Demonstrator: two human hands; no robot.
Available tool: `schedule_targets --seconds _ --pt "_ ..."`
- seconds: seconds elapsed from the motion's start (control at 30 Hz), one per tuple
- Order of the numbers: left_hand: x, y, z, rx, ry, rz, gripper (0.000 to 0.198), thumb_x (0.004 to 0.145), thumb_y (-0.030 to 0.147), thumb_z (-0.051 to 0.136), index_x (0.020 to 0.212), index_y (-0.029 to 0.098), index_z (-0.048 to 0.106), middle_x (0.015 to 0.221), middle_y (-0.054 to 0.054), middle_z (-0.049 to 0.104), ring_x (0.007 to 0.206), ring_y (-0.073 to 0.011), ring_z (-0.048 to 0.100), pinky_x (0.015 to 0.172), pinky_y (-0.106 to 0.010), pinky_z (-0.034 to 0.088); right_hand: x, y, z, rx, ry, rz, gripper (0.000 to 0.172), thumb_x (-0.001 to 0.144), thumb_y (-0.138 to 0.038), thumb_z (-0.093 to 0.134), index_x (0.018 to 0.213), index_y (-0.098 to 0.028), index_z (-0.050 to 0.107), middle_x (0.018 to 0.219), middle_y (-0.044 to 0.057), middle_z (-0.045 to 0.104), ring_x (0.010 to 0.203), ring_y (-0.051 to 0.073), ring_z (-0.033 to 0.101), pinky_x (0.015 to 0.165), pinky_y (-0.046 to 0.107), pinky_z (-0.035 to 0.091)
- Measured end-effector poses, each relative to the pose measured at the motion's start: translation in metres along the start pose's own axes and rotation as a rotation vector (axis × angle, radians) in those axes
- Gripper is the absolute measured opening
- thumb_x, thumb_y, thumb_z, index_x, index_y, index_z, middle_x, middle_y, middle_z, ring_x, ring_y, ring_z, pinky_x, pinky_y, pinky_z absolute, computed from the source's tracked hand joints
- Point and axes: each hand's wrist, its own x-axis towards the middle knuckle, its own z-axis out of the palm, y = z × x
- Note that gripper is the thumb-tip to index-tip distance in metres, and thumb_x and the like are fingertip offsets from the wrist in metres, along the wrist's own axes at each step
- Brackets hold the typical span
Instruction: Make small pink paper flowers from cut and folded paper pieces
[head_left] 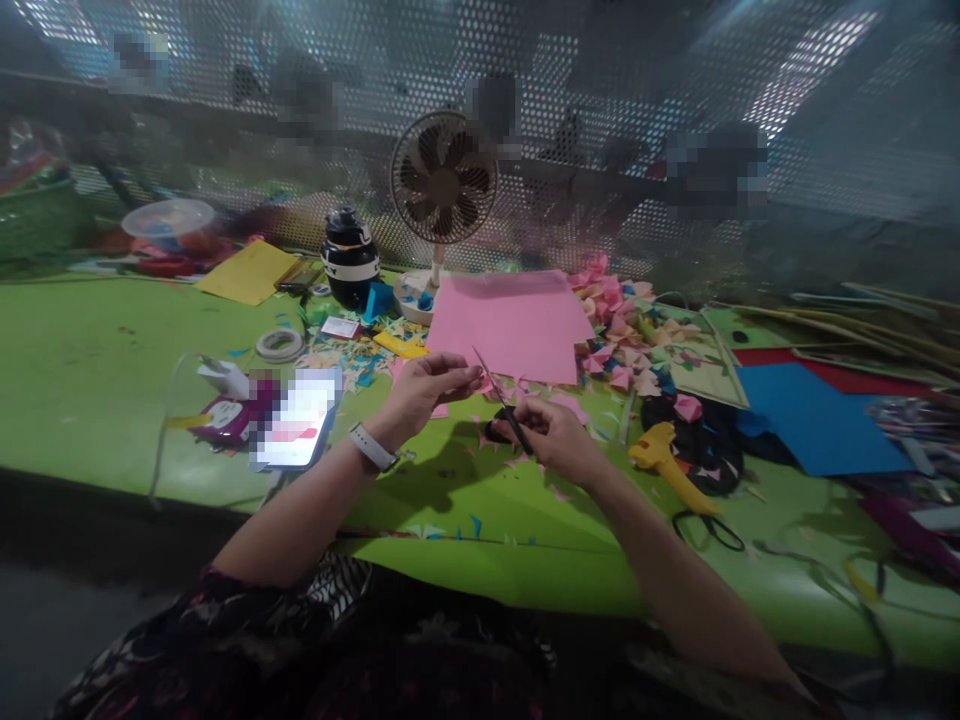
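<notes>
Black-handled scissors are in my right hand, their thin blades pointing up and left toward my other fingertips. My left hand is closed in a pinch just left of the blade tips. Whatever sits in that pinch is too small to make out against the pink behind it. Beyond both hands a large pink paper sheet lies flat on the green tabletop. Small pink scraps lie under and around my right hand.
Folded pink paper pieces are heaped at the right, near a yellow glue gun and blue sheet. A fan and black jug stand behind. A lit phone and tape roll are left.
</notes>
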Motion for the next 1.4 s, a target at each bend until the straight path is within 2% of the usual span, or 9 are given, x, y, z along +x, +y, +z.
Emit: schedule_targets --seconds 0.17,0.33,0.57,0.83,1.13,1.4 --pt "0.0006 0.003 -0.0035 0.036 0.042 0.021 0.03 0.066 0.036 0.087 0.081 0.016 0.07 0.075 -0.003 0.074 0.064 -0.0138 0.072 0.056 -0.021 0.052 -0.0002 0.0015 -0.001 0.065 -0.011 0.026 0.056 0.06 -0.069 0.079 0.07 -0.019 0.056 0.064 -0.001 0.057 0.056 0.011 0.048 0.049 0.025 0.037" --pt "0.0015 0.0034 -0.0051 0.092 0.044 0.065 0.033 0.066 0.042 0.088 0.078 0.016 0.07 0.075 -0.002 0.073 0.062 -0.0123 0.071 0.054 -0.019 0.05 -0.0002 0.0033 -0.0018 0.102 -0.027 0.04 0.055 0.06 -0.067 0.081 0.072 -0.018 0.059 0.065 -0.001 0.059 0.055 0.011 0.049 0.048 0.025 0.039" --pt "0.0021 0.0021 -0.0058 0.121 0.009 0.079 0.031 0.067 0.039 0.087 0.08 0.016 0.071 0.076 -0.004 0.074 0.066 -0.0152 0.072 0.056 -0.022 0.051 -0.0004 -0.0016 -0.0022 0.075 -0.01 0.036 0.058 0.058 -0.071 0.079 0.069 -0.019 0.057 0.062 -0.002 0.057 0.053 0.01 0.048 0.048 0.024 0.036" --pt "0.0004 0.0019 -0.0036 0.149 -0.013 0.085 0.031 0.068 0.04 0.086 0.078 0.016 0.07 0.074 -0.005 0.073 0.068 -0.0145 0.07 0.06 -0.024 0.054 -0.0003 -0.0047 -0.0007 0.082 -0.033 0.043 0.058 0.058 -0.071 0.079 0.071 -0.019 0.057 0.064 -0.001 0.057 0.052 0.01 0.047 0.046 0.024 0.034" --pt "0.0008 -0.0006 -0.0045 0.167 -0.007 0.105 0.031 0.071 0.041 0.084 0.079 0.016 0.07 0.075 -0.005 0.073 0.069 -0.0141 0.07 0.063 -0.025 0.055 -0.0015 -0.0006 0.0021 0.105 -0.017 0.033 0.055 0.062 -0.069 0.079 0.072 -0.018 0.06 0.065 0.0 0.06 0.056 0.012 0.052 0.05 0.025 0.038" --pt "-0.0001 -0.0017 -0.0031 0.213 -0.027 0.131 0.028 0.074 0.04 0.081 0.079 0.015 0.069 0.074 -0.004 0.071 0.069 -0.013 0.068 0.062 -0.025 0.056 -0.001 -0.002 0.0032 0.085 -0.009 0.026 0.056 0.062 -0.071 0.078 0.069 -0.019 0.056 0.06 -0.001 0.059 0.049 0.009 0.047 0.043 0.023 0.032"
